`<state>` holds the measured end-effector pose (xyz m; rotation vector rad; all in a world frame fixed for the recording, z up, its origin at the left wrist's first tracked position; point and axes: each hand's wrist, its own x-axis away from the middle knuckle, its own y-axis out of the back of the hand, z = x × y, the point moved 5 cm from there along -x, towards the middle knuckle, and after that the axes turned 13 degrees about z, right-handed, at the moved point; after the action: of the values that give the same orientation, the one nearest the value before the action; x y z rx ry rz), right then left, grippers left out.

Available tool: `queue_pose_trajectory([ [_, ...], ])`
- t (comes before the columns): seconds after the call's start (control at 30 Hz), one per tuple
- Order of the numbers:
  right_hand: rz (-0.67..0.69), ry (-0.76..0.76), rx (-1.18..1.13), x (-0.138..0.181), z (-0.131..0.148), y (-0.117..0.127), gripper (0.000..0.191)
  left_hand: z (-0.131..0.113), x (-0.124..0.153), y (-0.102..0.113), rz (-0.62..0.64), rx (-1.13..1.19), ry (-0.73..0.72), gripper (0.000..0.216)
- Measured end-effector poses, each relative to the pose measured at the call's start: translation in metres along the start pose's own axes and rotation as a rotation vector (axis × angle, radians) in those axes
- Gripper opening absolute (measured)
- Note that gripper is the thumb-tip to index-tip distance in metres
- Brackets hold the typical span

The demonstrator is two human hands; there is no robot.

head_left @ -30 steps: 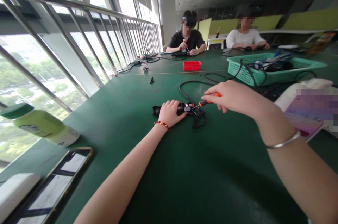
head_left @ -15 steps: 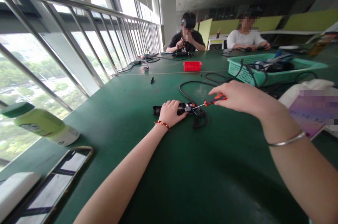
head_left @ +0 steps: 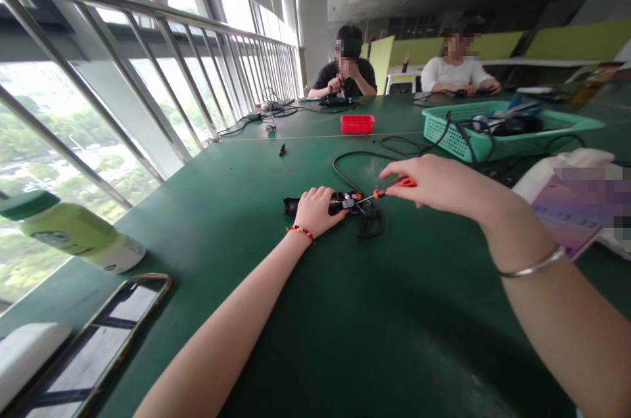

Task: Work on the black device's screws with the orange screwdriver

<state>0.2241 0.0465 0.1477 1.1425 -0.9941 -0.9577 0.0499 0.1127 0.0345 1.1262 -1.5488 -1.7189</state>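
Observation:
My left hand (head_left: 316, 210) is wrapped over a black cylindrical corded device (head_left: 290, 206), holding it down on the green table (head_left: 296, 313). The device's right end is uncovered, with coloured wires and orange and metal parts showing. In my right hand (head_left: 428, 183) is a screwdriver (head_left: 394, 190) with an orange and black handle. Its shaft slants down and left, and the tip is at the wired end of the device; what exactly it touches is too small to tell. A black cable (head_left: 340, 165) loops from that end across the table.
A turquoise basket (head_left: 446, 142) of corded things stands at the right, beyond a purple-and-white pack (head_left: 566, 208). Further off is a red tray (head_left: 357, 124). A bottle (head_left: 73, 234) and a phone (head_left: 103, 346) lie at left. Two people sit at the far end.
My right hand and the screwdriver have shifted slightly left and the handle has turned a little. My left hand still holds the device in the same place.

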Motion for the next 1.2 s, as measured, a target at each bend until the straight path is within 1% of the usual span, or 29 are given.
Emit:
queue_pose_trajectory([
  [0.07, -0.105, 0.031, 0.049, -0.001, 0.0, 0.004, 0.031, 0.0, 0.0, 0.0, 0.0, -0.002, -0.004, 0.04],
  [0.17, -0.166, 0.095, 0.058, -0.002, 0.005, 0.006, 0.034, -0.001, 0.0, -0.001, 0.0, -0.001, -0.003, 0.04],
  [0.23, -0.157, 0.111, 0.037, -0.002, 0.01, 0.006, 0.03, -0.001, 0.0, 0.0, 0.001, -0.003, -0.002, 0.04],
  [0.3, -0.125, 0.093, 0.014, -0.002, 0.014, 0.005, 0.026, -0.001, 0.0, 0.0, 0.004, -0.006, -0.002, 0.04],
  [0.33, -0.111, 0.076, 0.01, -0.003, 0.016, 0.004, 0.027, -0.001, 0.0, 0.001, 0.004, -0.007, -0.001, 0.04],
  [0.47, -0.102, 0.021, 0.025, -0.005, 0.018, 0.003, 0.043, -0.001, 0.0, 0.002, 0.003, -0.004, 0.004, 0.039],
  [0.53, -0.1, 0.015, 0.018, -0.004, 0.016, 0.003, 0.043, -0.001, 0.0, 0.002, 0.003, -0.001, 0.001, 0.039],
  [0.6, -0.087, 0.04, 0.003, -0.003, 0.014, 0.003, 0.035, -0.001, 0.0, 0.001, 0.005, 0.001, 0.0, 0.039],
  [0.67, -0.058, 0.104, -0.013, -0.001, 0.01, 0.002, 0.031, -0.001, 0.0, 0.0, 0.007, 0.001, 0.003, 0.04],
  [0.73, -0.032, 0.173, -0.029, 0.001, 0.007, 0.001, 0.034, 0.0, 0.0, 0.0, 0.009, 0.001, 0.004, 0.04],
  [0.8, -0.025, 0.2, -0.037, 0.003, 0.004, 0.002, 0.036, 0.0, 0.0, -0.001, 0.009, 0.002, 0.003, 0.041],
  [0.87, -0.027, 0.172, -0.042, 0.002, 0.003, 0.003, 0.035, 0.0, 0.0, -0.001, 0.009, 0.005, -0.001, 0.041],
  [0.93, 0.002, 0.109, -0.056, 0.001, 0.004, 0.002, 0.031, 0.0, 0.0, -0.001, 0.012, 0.009, -0.001, 0.041],
  [0.97, 0.024, 0.065, -0.061, 0.001, 0.005, 0.002, 0.032, 0.0, 0.0, 0.0, 0.015, 0.01, -0.001, 0.041],
  [1.07, 0.092, -0.042, -0.062, 0.0, 0.007, -0.001, 0.044, 0.0, 0.0, 0.0, 0.02, 0.012, -0.001, 0.04],
  [1.13, 0.107, -0.052, -0.056, 0.0, 0.007, -0.002, 0.045, -0.001, 0.0, 0.001, 0.017, 0.014, -0.004, 0.04],
  [1.2, 0.097, -0.009, -0.058, 0.0, 0.004, -0.003, 0.037, 0.0, 0.0, 0.001, 0.014, 0.014, -0.005, 0.04],
])
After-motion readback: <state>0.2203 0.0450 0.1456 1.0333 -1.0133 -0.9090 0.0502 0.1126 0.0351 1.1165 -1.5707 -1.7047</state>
